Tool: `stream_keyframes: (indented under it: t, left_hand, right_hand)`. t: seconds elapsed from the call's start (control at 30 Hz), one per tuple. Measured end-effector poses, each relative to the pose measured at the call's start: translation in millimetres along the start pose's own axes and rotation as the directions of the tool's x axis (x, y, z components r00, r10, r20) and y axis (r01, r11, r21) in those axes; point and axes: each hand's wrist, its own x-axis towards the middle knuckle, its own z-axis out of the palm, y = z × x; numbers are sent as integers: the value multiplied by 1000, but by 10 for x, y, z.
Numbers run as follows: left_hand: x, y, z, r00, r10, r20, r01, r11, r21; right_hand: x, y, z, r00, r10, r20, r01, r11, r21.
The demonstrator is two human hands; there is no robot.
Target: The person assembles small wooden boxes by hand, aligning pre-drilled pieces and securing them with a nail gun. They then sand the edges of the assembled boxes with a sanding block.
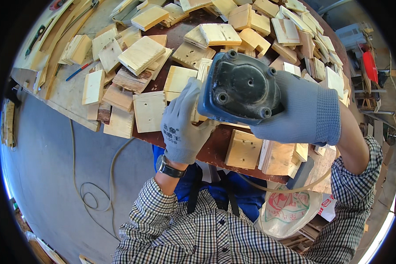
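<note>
My right hand (297, 110), in a grey knit glove, is closed around an air nail gun (244, 88) with a blue body and a black, bolted end cap facing up. The gun's nose is hidden beneath it. Close on its left, my left hand (182, 123), gloved alike, grips a light wooden block (204, 69) that stands partly under the gun. Most of that block is covered by the gun and my fingers. Another block with small dark holes (243, 149) lies on the dark red tabletop (211, 154) near its front edge.
Many loose wooden blocks (141, 55) are heaped across the table's far side. A blue pen (78, 71) and long wood strips (57, 48) lie to the left. A hose (290, 190) runs at the front right, above a white sack (286, 213). A cable (90, 198) coils on the floor.
</note>
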Motion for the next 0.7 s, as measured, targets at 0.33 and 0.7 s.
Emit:
stream_keyframes:
  t: [0.33,0.7]
  left_hand:
    - [69,76,-19,998,34,-61,-36,999,-34]
    - [11,214,-23,971,139,-195,-120,987,108]
  right_hand:
    - [18,-75,-22,990,97,99,-105,991,84]
    - [-1049,45,206,930,113,-349,-3,954,299]
